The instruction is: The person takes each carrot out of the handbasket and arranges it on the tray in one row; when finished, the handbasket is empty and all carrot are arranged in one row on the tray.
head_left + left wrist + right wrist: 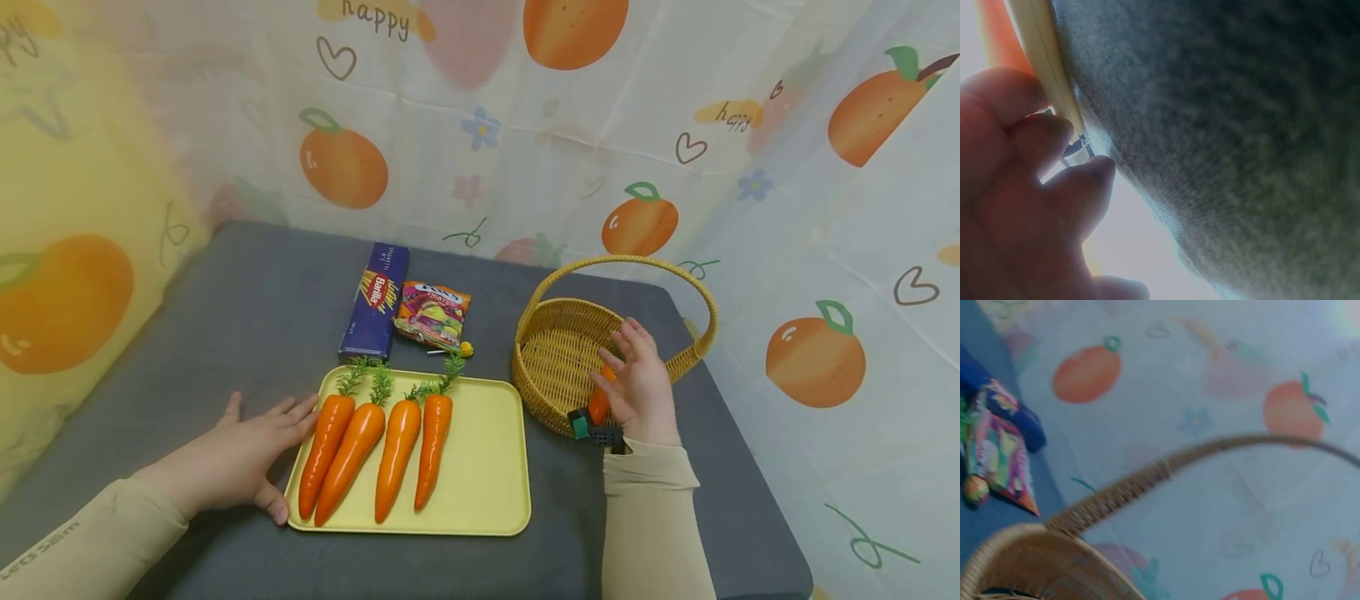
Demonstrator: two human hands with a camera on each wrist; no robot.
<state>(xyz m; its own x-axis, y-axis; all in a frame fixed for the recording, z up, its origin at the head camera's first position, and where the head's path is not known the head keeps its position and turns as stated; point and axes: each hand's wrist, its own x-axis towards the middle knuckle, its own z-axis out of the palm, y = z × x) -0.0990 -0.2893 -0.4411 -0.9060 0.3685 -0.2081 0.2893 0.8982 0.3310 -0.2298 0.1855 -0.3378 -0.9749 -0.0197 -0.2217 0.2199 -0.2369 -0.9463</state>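
Several orange carrots [399,454] with green tops lie side by side on a pale yellow tray [491,475]. At the tray's left edge my left hand [243,458] lies with fingers spread, fingertips and thumb touching the rim. In the left wrist view, fingers [1085,194] show close beside the tray rim [1044,59]. Over the front right of a wicker basket [555,358] is my right hand [641,392], fingers loosely extended. Partly hidden behind it, an orange carrot-like piece [600,402] shows inside the basket. The right wrist view shows the basket's handle [1147,475] but no hand.
Behind the tray lie a blue Barilla spaghetti box [372,304], a colourful candy bag [435,312] and a yellow lollipop [466,349]. The basket's tall handle [622,260] arches above it. A fruit-printed curtain [480,192] borders the grey table [247,325].
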